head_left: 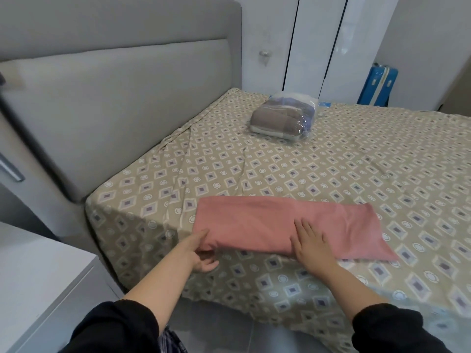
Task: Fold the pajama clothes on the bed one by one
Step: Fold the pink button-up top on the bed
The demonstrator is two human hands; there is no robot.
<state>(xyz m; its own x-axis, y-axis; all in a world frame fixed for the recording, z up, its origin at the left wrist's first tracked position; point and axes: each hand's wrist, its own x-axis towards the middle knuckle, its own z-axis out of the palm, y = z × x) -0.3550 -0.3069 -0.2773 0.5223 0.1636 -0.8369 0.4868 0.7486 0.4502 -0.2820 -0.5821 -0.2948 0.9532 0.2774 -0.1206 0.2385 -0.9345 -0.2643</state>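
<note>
A pink pajama garment (267,222) lies folded into a long strip near the front edge of the bed (356,161), which has a beige patterned sheet. My left hand (198,253) grips the strip's left end, thumb on top and fingers under the cloth. My right hand (312,247) lies flat on the strip's middle, fingers straight and pointing away from me. The strip's right end is spread flat on the sheet.
A clear plastic bag with folded grey and white cloth (283,118) sits at the far side of the bed. A grey padded headboard (102,110) stands to the left. A white bedside surface (38,276) is at the lower left. White wardrobe doors (318,42) and a blue case (379,85) stand behind the bed.
</note>
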